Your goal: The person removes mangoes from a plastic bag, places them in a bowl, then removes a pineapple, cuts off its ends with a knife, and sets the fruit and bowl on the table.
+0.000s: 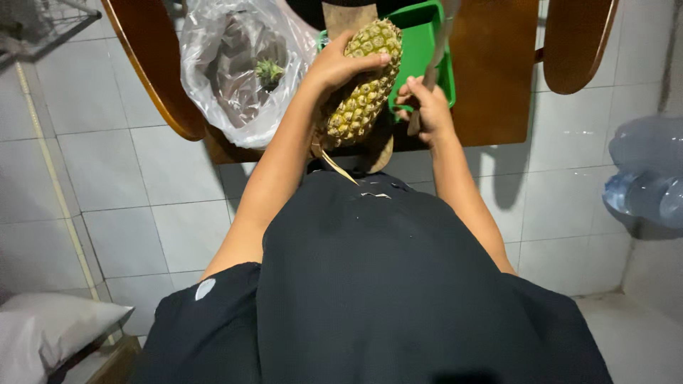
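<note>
My left hand (pixel 339 65) grips a yellow-green pineapple (pixel 361 92) near its far end, holding it tilted above a wooden cutting board (pixel 380 153). My right hand (pixel 425 107) is closed around the handle of a knife (pixel 435 53), whose blade points away from me over a green tray (pixel 427 43). The knife sits just to the right of the pineapple, and I cannot tell whether the blade touches the fruit. A dry leaf strand (pixel 340 169) hangs from the pineapple's near end.
A clear plastic bag (pixel 242 67) with a cut pineapple crown (pixel 269 72) inside lies on the brown wooden table (pixel 491 78) to the left. White tiled floor (pixel 128 185) surrounds me. A blue water jug (pixel 647 178) lies at the right, a pillow (pixel 50 327) at lower left.
</note>
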